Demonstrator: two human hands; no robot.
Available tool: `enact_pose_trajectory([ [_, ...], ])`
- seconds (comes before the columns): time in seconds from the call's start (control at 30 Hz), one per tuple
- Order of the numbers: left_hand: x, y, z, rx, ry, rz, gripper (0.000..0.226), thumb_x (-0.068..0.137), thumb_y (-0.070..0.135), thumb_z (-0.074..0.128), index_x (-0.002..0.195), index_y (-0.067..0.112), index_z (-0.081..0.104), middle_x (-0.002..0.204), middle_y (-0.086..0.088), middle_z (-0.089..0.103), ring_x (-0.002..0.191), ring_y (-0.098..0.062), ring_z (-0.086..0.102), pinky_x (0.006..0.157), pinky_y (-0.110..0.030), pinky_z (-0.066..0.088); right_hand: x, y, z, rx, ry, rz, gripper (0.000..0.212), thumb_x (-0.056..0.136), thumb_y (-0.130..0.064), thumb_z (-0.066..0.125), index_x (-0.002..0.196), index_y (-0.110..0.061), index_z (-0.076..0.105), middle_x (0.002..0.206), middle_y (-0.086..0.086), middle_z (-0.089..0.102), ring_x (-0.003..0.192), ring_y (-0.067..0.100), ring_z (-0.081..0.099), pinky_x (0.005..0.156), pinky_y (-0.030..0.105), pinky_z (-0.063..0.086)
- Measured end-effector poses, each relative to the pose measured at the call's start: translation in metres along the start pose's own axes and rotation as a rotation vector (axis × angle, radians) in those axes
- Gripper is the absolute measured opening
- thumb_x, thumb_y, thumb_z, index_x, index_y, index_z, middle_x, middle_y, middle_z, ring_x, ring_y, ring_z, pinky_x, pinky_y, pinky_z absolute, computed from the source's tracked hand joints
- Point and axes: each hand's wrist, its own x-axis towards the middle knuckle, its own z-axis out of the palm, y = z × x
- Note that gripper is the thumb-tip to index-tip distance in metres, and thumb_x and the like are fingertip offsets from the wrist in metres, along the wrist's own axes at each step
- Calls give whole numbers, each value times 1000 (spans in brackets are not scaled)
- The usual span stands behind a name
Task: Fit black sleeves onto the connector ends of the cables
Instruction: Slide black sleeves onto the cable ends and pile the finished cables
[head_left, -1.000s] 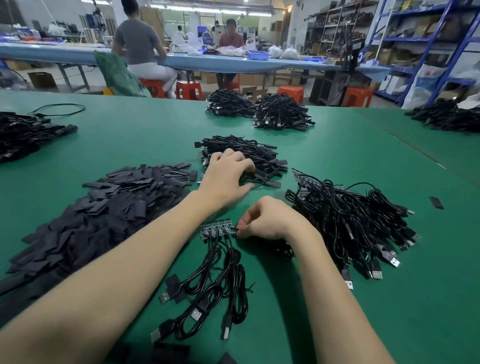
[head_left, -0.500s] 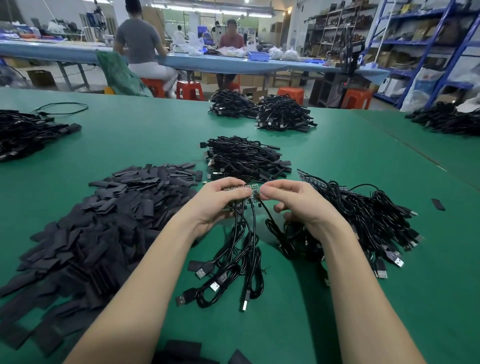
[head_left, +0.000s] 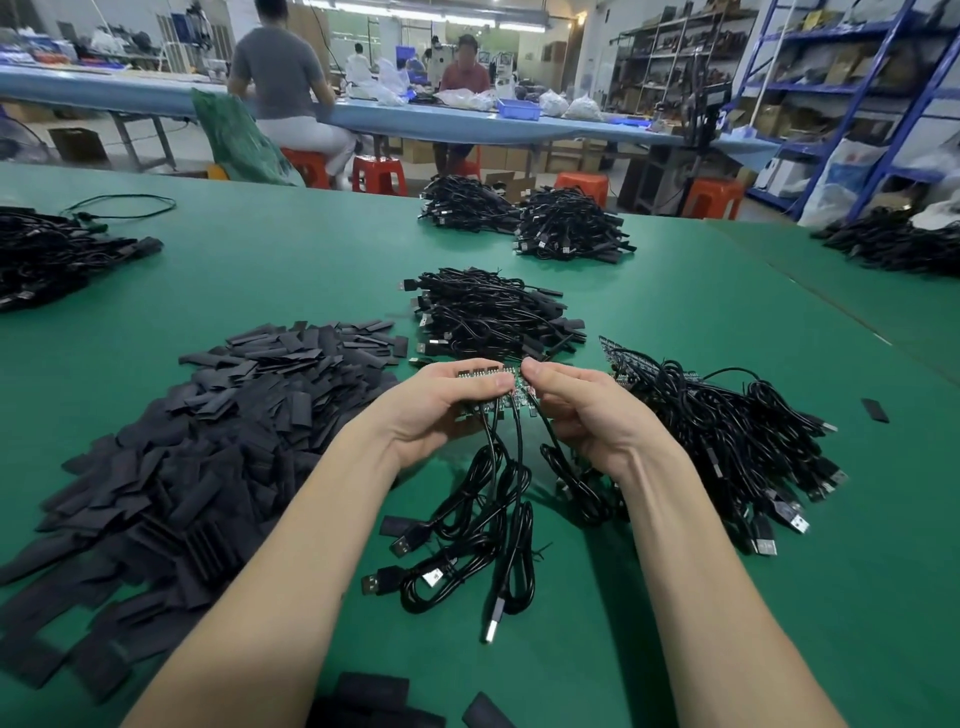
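My left hand and my right hand together hold a small strip of green circuit boards just above the table. My left hand grips most of the strip; my right pinches its right end. Several black USB cables hang from the strip and coil on the green table between my forearms. A big heap of flat black sleeves lies to the left. A pile of unsleeved cables with boards is at right. A pile of sleeved cables lies just beyond my hands.
More cable piles sit at the far centre, far left and on the right-hand table. Loose sleeves lie at the near edge and one at right. People sit at a blue bench behind.
Both hands lifted the board strip with its cables off the table and brought it farther from me; the left hand, earlier reaching toward the sleeved pile, now grips the strip.
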Motion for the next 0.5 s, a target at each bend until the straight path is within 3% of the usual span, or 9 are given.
enact_pose_trajectory([
  [0.07, -1, -2, 2, -32, -11, -21, 50, 79, 15, 72, 126, 0, 65, 115, -14, 69, 98, -21, 61, 101, -38, 45, 1, 2, 0, 21, -24, 15, 16, 73, -37, 76, 61, -26, 77, 48, -14, 51, 41, 0, 35, 39, 13, 25],
  [0.13, -2, -5, 3, -95, -32, -21, 44, 81, 15, 70, 123, 2, 66, 111, -13, 68, 94, -20, 60, 97, -37, 45, 3, 6, 2, 33, -25, 41, 23, 73, -39, 75, 54, -27, 74, 46, -14, 47, 48, 2, 33, 48, 17, 20],
  [0.2, -1, -6, 1, -150, -66, -3, 35, 83, 17, 71, 116, 8, 68, 107, -10, 68, 91, -18, 60, 91, -34, 46, 5, 10, 3, 53, -12, 65, 26, 71, -42, 76, 51, -26, 71, 46, -15, 41, 60, 8, 29, 64, 33, 10],
  [0.27, 0, -6, -4, -121, -93, -2, 30, 81, 20, 76, 111, 14, 70, 106, -8, 69, 91, -18, 62, 90, -35, 48, 5, 10, -1, 76, -8, 56, 31, 71, -44, 78, 50, -25, 66, 47, -15, 40, 61, 8, 29, 66, 33, 10],
  [0.37, 0, -4, -11, 214, 37, -9, 16, 80, 28, 82, 92, 25, 72, 95, 0, 73, 83, -12, 64, 78, -30, 48, 2, 3, -12, 31, 14, 17, 17, 70, -47, 80, 63, -32, 76, 62, -15, 60, 50, 1, 41, 45, 16, 23],
  [0.5, 7, -12, -11, 862, 237, 133, 16, 84, 40, 79, 94, 31, 72, 101, 11, 73, 93, -6, 66, 88, -26, 49, 0, -3, -14, -1, 120, 26, 10, 75, -42, 83, 78, -32, 81, 70, -14, 68, 51, 1, 49, 43, 15, 27],
])
